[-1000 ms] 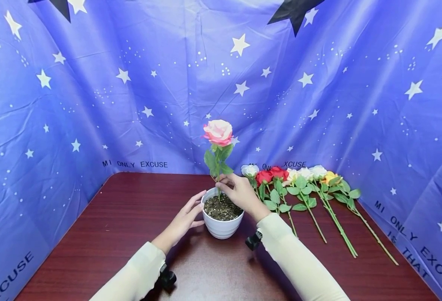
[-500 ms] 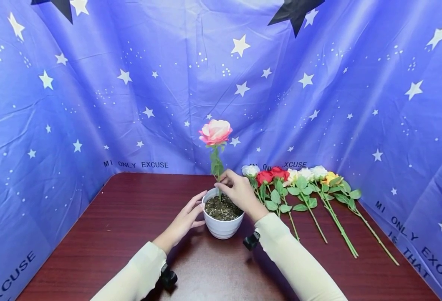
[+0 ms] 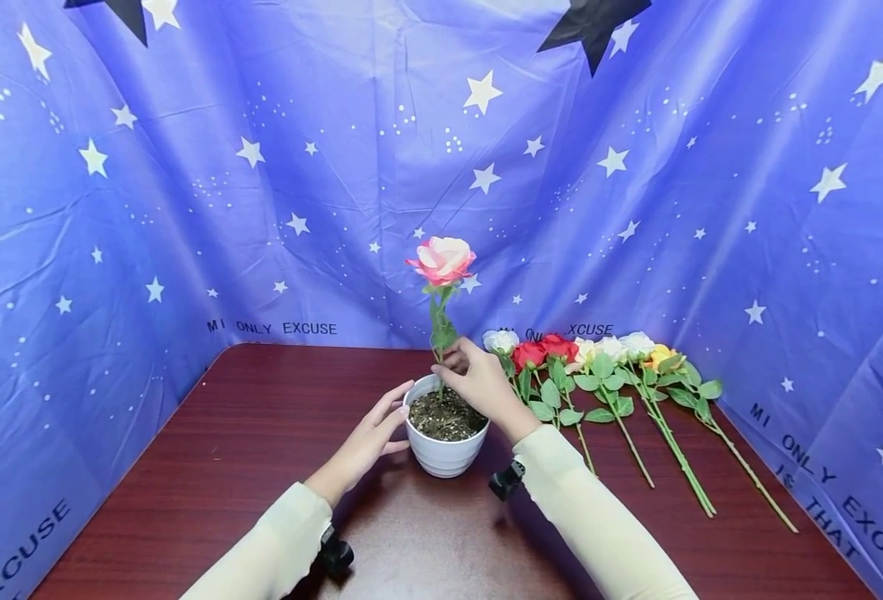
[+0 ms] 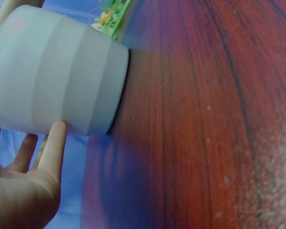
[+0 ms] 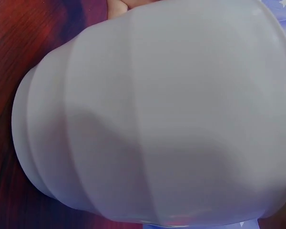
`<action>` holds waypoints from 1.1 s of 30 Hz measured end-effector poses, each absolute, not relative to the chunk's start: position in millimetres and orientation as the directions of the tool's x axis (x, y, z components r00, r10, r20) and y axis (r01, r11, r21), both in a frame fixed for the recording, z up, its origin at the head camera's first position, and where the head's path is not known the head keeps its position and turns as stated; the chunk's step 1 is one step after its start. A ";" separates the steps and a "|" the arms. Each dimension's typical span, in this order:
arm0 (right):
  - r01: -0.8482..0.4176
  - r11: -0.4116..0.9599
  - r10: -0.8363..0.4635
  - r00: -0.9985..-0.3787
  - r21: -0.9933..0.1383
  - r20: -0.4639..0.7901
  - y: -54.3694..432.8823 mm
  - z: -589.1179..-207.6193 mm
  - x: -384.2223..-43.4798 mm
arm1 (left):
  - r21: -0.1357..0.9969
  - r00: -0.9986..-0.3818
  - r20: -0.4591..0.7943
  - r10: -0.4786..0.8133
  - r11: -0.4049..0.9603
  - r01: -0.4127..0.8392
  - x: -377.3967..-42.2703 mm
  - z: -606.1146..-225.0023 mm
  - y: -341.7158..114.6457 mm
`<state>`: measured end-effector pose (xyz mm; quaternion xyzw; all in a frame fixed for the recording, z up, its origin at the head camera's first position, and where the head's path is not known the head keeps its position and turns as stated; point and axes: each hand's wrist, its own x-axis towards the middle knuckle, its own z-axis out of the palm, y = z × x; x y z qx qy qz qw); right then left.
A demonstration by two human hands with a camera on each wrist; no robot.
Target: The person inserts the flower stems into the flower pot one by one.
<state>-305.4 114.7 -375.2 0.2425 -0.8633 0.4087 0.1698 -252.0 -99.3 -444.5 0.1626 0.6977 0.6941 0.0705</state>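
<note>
A white ribbed flowerpot (image 3: 447, 458) filled with dark soil (image 3: 449, 421) stands upright on the table. From the soil rises a pink and white rose (image 3: 444, 262), its stem nearly vertical and its leaves just above the fingers. My right hand (image 3: 480, 385) reaches over the pot's right rim and pinches the stem low down, between thumb and fingers. At the pot's left side my left hand (image 3: 366, 433) rests with fingers extended along the wall. In the left wrist view the thumb (image 4: 55, 148) touches the ribbed wall. The pot fills most of the right wrist view and hides the right hand there.
Right of the pot lie several cut roses: white, red (image 3: 559, 346), cream and yellow-orange (image 3: 664, 357), with stems pointing toward the front right. The dark red wooden table (image 3: 261, 433) meets a blue star-patterned cloth (image 3: 321, 183) behind and at both sides.
The rose's bloom swung slightly left, then back to the right, and its leaves have turned about the stem. Both hands stay nearly in place, the right still pinching the stem.
</note>
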 end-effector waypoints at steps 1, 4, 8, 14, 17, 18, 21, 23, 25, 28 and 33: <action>-0.554 0.545 -0.283 -0.828 -0.629 0.484 114.9 -375.0 -305.4 | 0.991 -0.936 0.131 0.326 -0.016 0.133 -251.9 -444.9 -99.5; -0.543 0.541 -0.285 -0.837 -0.642 0.467 115.0 -374.6 -305.2 | 0.992 -0.937 0.122 0.326 -0.011 0.125 -251.8 -445.2 -99.9; -0.542 0.540 -0.287 -0.838 -0.644 0.464 114.7 -375.2 -305.6 | 0.992 -0.937 0.120 0.329 -0.014 0.122 -251.8 -445.3 -100.2; -0.529 0.572 -0.293 -0.846 -0.627 0.446 114.0 -372.6 -306.4 | 0.993 -0.937 0.116 0.329 -0.020 0.116 -251.0 -443.1 -100.0; -0.515 0.596 -0.293 -0.854 -0.616 0.430 114.2 -371.3 -307.4 | 0.993 -0.936 0.115 0.334 -0.019 0.116 -251.1 -442.7 -100.1; -0.510 0.605 -0.292 -0.857 -0.612 0.425 114.3 -371.0 -307.8 | 0.993 -0.935 0.114 0.334 -0.019 0.114 -251.2 -442.7 -100.1; -0.506 0.611 -0.293 -0.859 -0.609 0.420 114.5 -370.6 -308.8 | 0.993 -0.937 0.113 0.331 -0.022 0.112 -251.3 -442.6 -100.1; -0.506 0.610 -0.293 -0.859 -0.609 0.421 114.6 -370.7 -309.2 | 0.994 -0.938 0.113 0.329 -0.025 0.111 -251.1 -442.5 -100.1; -0.507 0.603 -0.291 -0.859 -0.616 0.422 114.7 -371.5 -309.5 | 0.994 -0.938 0.113 0.329 -0.026 0.110 -250.6 -442.5 -100.1; -0.510 0.589 -0.286 -0.857 -0.627 0.428 114.8 -373.0 -310.1 | 0.993 -0.935 0.115 0.335 -0.023 0.114 -250.6 -442.7 -100.2; -0.530 0.567 -0.281 -0.844 -0.631 0.456 114.8 -375.6 -313.4 | 0.992 -0.933 0.126 0.337 -0.015 0.128 -251.7 -442.9 -100.6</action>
